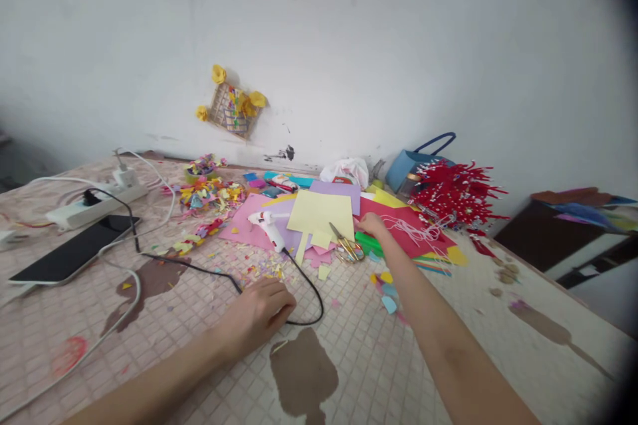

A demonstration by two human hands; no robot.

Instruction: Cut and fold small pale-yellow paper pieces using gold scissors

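Observation:
My left hand (263, 309) rests palm down on the tabletop with its fingers curled in, beside the black cord of a white glue gun (269, 229). Nothing shows in its fingers. My right hand (372, 224) reaches forward to the paper pile, fingertips pinched together at the edge of the sheets. What they grip, if anything, is hidden. Just left of it lie gold-handled scissors (347, 246), their blades over a pale yellow sheet (319, 209). Close under the right wrist sits a bright green object (369, 244). Red paper (399, 216) spreads to the right of that hand.
A white power strip (94, 206) and a black-screened phone (74, 251) lie at left among cables. Paper scraps (214, 196) are heaped behind. White string (413, 231), a red beaded bundle (453, 192) and a blue bag (406, 169) stand at right.

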